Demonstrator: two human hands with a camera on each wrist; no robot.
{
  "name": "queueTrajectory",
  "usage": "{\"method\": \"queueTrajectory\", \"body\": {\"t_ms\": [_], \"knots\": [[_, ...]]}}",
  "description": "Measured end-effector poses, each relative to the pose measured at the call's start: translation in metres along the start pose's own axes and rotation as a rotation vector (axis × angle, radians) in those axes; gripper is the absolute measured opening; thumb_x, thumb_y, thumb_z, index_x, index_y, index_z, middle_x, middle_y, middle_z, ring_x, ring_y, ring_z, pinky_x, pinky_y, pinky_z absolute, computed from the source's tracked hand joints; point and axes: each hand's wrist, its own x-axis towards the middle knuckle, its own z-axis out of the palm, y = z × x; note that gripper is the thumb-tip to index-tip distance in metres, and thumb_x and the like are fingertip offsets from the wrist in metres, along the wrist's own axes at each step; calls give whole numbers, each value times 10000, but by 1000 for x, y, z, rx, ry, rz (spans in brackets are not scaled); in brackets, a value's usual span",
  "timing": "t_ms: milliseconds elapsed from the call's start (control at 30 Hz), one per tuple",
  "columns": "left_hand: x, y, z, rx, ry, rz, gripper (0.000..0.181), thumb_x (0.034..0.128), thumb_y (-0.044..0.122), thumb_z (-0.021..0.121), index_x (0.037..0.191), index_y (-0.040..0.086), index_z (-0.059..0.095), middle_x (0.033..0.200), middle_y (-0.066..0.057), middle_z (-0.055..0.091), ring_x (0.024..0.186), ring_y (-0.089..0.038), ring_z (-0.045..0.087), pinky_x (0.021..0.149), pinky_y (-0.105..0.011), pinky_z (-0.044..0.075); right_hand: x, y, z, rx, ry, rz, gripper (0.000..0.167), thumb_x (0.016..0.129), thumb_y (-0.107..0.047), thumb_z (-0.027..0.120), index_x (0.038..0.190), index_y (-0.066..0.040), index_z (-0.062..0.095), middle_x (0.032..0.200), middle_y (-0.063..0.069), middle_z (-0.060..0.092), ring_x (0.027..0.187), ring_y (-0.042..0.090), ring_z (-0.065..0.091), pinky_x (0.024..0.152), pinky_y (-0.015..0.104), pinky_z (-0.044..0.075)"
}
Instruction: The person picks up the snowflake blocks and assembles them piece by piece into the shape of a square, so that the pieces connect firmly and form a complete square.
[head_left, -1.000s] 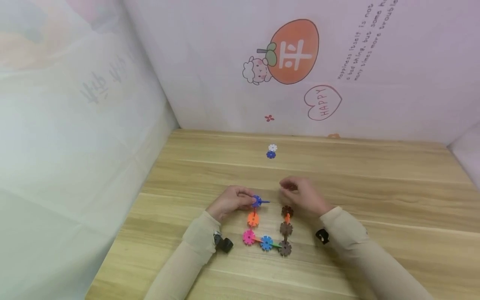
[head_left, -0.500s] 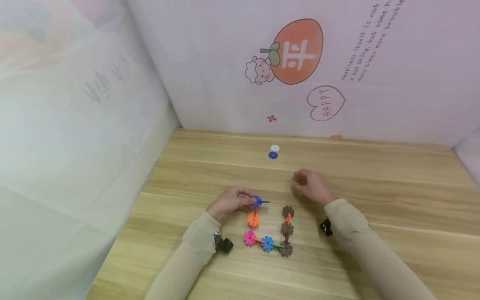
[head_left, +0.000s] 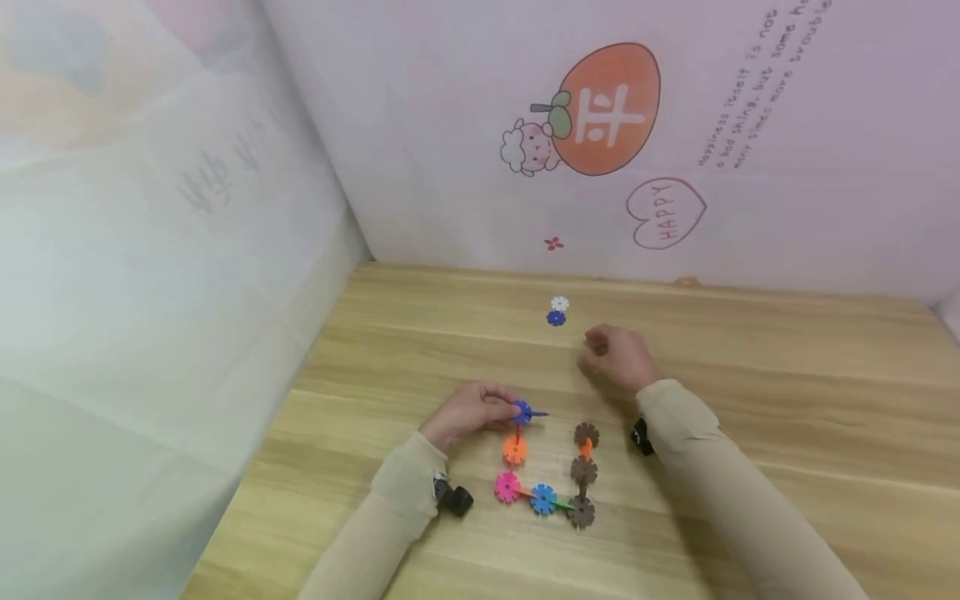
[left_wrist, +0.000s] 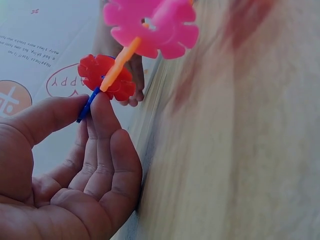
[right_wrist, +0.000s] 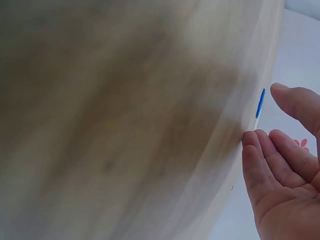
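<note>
My left hand (head_left: 474, 412) pinches a dark blue notched plastic disc (head_left: 523, 412) between thumb and fingertips. That disc is one end of a U-shaped chain of interlocking discs. Along it come an orange disc (head_left: 514, 450), a pink disc (head_left: 507, 487), a light blue disc (head_left: 543, 499) and several brown discs (head_left: 584, 470), with others set edge-on between them. In the left wrist view a red disc (left_wrist: 114, 82) stands just past the fingertips. My right hand (head_left: 621, 358) hovers over the table beyond the chain, fingers loosely bent, thumb apart, holding nothing.
Toward the back of the wooden table (head_left: 420, 333) lie a loose white disc (head_left: 559, 303) and a loose dark blue disc (head_left: 556, 318), touching or nearly so. A printed cloth (head_left: 450, 167) hangs behind the table, and a pale cloth (head_left: 150, 333) bounds its left side.
My right hand has left the chain's brown end and moved toward the back, closer to the loose white and blue discs. The left hand keeps its pinch; the head view has shifted slightly.
</note>
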Motion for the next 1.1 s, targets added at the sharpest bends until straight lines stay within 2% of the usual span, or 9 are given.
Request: {"method": "queueTrajectory", "body": {"t_ms": [467,800,933,1100], "knots": [[0,-2,-4,-16,8,15,208,902,79,697,1092,-6,685,991,-143,753,834,-176,723,797,-319,614,35,-1,7,54,-15,29,512,886,-184,727,1294,68,545,1274,264,613,1164,402,595,1040,518,480],[1,-3,-3,-25,16,5,185,895,83,706,1060,0,699,953,-133,756,806,-167,719,775,-313,617,61,-7,11,24,-27,45,549,889,-201,725,1309,91,526,1293,285,590,1169,420,573,1039,531,473],[2,-3,-1,-39,14,9,169,902,59,692,1051,-21,691,954,-150,754,789,-151,712,765,-307,618,69,-11,14,-20,-32,46,544,888,-190,721,1302,103,525,1277,298,593,1162,436,572,1032,543,472],[1,-2,-2,-34,23,15,163,908,52,683,1050,-28,685,945,-147,752,776,-133,704,755,-294,618,80,-17,19,-128,-2,-10,441,886,-182,718,1206,97,598,1172,289,653,1074,431,617,983,546,497]]}}
